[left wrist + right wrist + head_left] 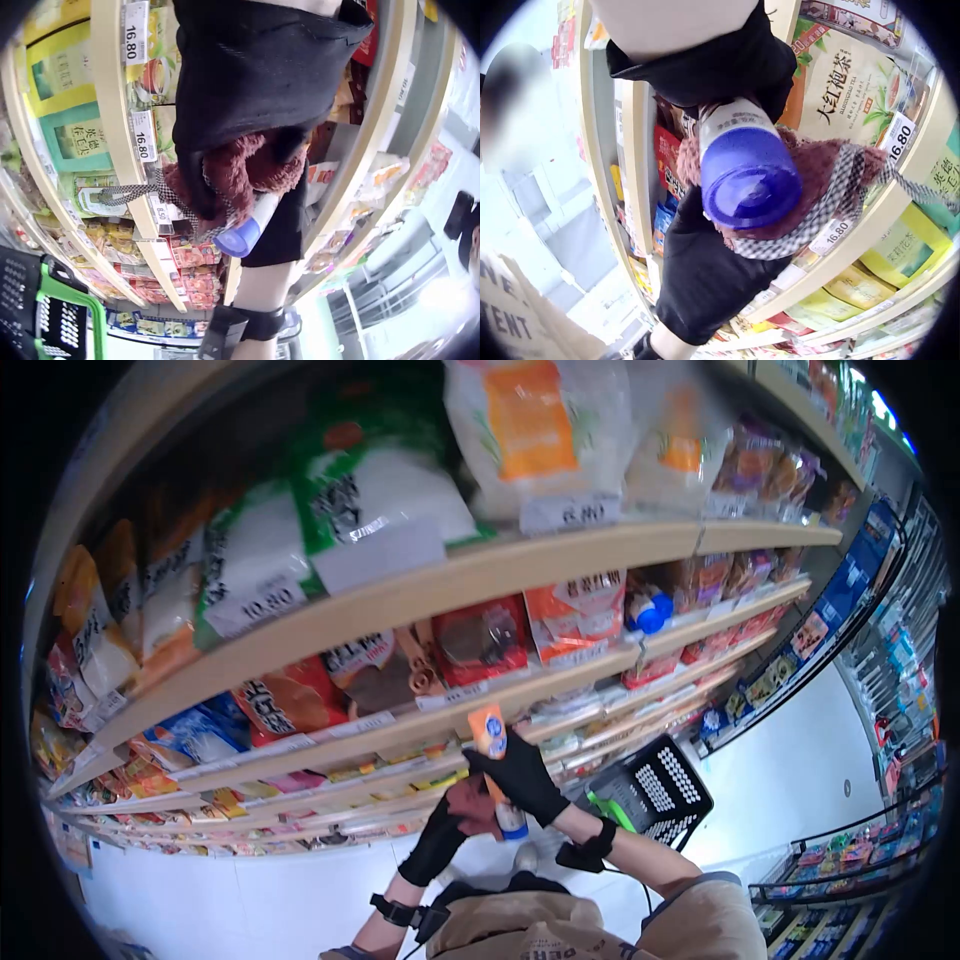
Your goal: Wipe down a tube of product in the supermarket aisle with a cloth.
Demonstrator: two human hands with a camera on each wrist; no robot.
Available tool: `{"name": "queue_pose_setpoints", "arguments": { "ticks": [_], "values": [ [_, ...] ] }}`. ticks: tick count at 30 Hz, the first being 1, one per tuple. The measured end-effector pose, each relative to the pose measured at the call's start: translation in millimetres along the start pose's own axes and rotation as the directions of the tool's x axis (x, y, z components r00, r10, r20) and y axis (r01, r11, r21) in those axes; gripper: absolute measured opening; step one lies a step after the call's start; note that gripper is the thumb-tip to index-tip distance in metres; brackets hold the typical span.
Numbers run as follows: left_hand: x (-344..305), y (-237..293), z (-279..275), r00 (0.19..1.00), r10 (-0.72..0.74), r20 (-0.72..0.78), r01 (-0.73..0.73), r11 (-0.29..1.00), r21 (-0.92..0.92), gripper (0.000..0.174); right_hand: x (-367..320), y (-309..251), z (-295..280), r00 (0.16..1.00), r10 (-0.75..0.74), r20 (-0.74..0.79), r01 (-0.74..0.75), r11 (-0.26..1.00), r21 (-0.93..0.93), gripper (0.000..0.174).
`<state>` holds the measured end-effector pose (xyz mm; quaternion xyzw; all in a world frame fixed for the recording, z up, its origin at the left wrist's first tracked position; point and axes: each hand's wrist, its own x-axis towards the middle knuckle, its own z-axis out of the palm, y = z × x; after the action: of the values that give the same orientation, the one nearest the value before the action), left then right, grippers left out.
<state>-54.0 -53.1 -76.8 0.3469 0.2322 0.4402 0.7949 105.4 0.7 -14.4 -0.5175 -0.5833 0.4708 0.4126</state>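
Observation:
My right hand [522, 775], in a black glove, grips a slim orange-and-white container [488, 728] around its middle. The container's blue cap [750, 180] points down toward my body, and part of its label is hidden by the fingers. My left hand [437, 842], also gloved in black, holds a fluffy dusty-pink cloth [236, 169] with a black-and-white checked trim. That cloth wraps against the container's side near the capped end, its folds covering part of it. Both hands are close together in front of the shelves.
Wooden shelves [470, 572] full of bagged goods and price tags rise in front. A dark shopping basket [655, 790] with a green handle [610, 810] stands on the floor to the right. Another display rack [850, 890] is at lower right.

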Motion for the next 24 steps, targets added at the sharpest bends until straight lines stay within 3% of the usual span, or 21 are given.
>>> {"name": "queue_pose_setpoints", "arguments": {
  "ticks": [2,3,4,6,8,9,10,11,12,15,16,17,18,19,20,22,23,24],
  "values": [
    [14.3,7.3,32.2,0.998,-0.012,0.062,0.017,0.997,-0.069,0.062,7.4,10.8,-5.6,0.992,-0.023,-0.123,0.033,0.997,0.074,0.044],
    [23.3,-5.6,14.4,0.995,-0.074,0.071,0.068,0.994,0.086,0.066,9.8,14.6,-7.5,0.986,-0.033,-0.164,0.050,0.993,0.106,0.043],
    [8.2,-27.5,8.5,0.986,0.040,-0.161,-0.009,0.982,0.187,0.060,9.8,18.5,-9.0,0.979,-0.035,-0.201,0.063,0.989,0.131,0.042],
    [17.9,-27.5,13.4,0.972,-0.079,-0.223,0.187,0.834,0.519,0.059,8.6,20.7,-10.4,0.970,-0.002,-0.244,0.066,0.964,0.256,0.043],
    [39.9,-24.0,43.4,0.991,0.074,-0.115,0.027,0.716,0.698,0.054,6.0,22.8,-15.7,0.978,0.025,-0.209,0.039,0.954,0.297,0.043],
    [42.3,-15.2,65.8,0.976,0.082,-0.202,0.050,0.818,0.574,0.053,2.0,15.6,-21.4,0.973,-0.028,-0.228,0.092,0.958,0.272,0.042],
    [43.0,-18.9,66.2,0.973,0.084,-0.213,0.055,0.818,0.572,0.053,0.1,8.2,-28.5,0.964,-0.088,-0.251,0.152,0.957,0.246,0.040],
    [45.9,-22.1,64.1,0.974,0.039,-0.224,0.063,0.901,0.430,0.052,-0.5,4.1,-41.7,0.990,-0.009,-0.141,0.042,0.971,0.235,0.044],
    [47.1,-25.7,63.6,0.974,-0.009,-0.228,0.072,0.960,0.272,0.050,0.8,7.5,-51.0,0.991,-0.006,-0.135,0.038,0.971,0.236,0.044],
    [44.9,-27.1,64.8,0.956,-0.115,-0.271,0.125,0.992,0.017,0.051,5.1,25.3,-79.1,0.983,-0.170,0.071,0.175,0.982,-0.071,0.056],
    [45.2,-23.7,68.6,0.952,-0.171,-0.254,0.145,0.982,-0.120,0.050,4.1,25.5,-88.4,0.983,-0.170,0.073,0.175,0.982,-0.070,0.056],
    [44.7,-19.8,76.6,0.958,-0.167,-0.232,0.126,0.975,-0.182,0.047,2.8,22.8,-97.0,0.968,-0.077,0.240,0.029,0.980,0.197,0.055],
    [45.8,-20.7,73.3,0.957,-0.168,-0.236,0.126,0.975,-0.182,0.047,0.4,19.4,-102.9,0.908,-0.030,0.418,-0.164,0.893,0.419,0.054],
    [46.8,-22.7,65.8,0.965,-0.214,-0.152,0.176,0.957,-0.230,0.046,-5.8,16.7,-105.3,0.890,-0.068,0.450,-0.137,0.902,0.409,0.053],
    [49.7,-25.0,59.8,0.966,-0.252,-0.062,0.227,0.936,-0.270,0.046,-6.4,31.0,-108.8,0.826,-0.019,0.563,-0.214,0.914,0.344,0.057],
    [59.1,-23.1,73.3,0.976,-0.214,-0.026,0.207,0.962,-0.177,0.041,-10.8,31.1,-99.2,0.861,-0.165,0.480,-0.095,0.877,0.471,0.045],
    [62.2,-19.2,80.3,0.954,-0.254,-0.158,0.249,0.967,-0.054,0.036,-5.2,45.3,-102.5,0.818,-0.096,0.568,-0.198,0.879,0.434,0.030],
    [65.2,-12.7,91.0,0.917,-0.273,-0.293,0.302,0.951,0.061,0.033,-5.9,47.8,-99.7,0.818,-0.097,0.568,-0.198,0.878,0.436,0.030]
  ]
}}
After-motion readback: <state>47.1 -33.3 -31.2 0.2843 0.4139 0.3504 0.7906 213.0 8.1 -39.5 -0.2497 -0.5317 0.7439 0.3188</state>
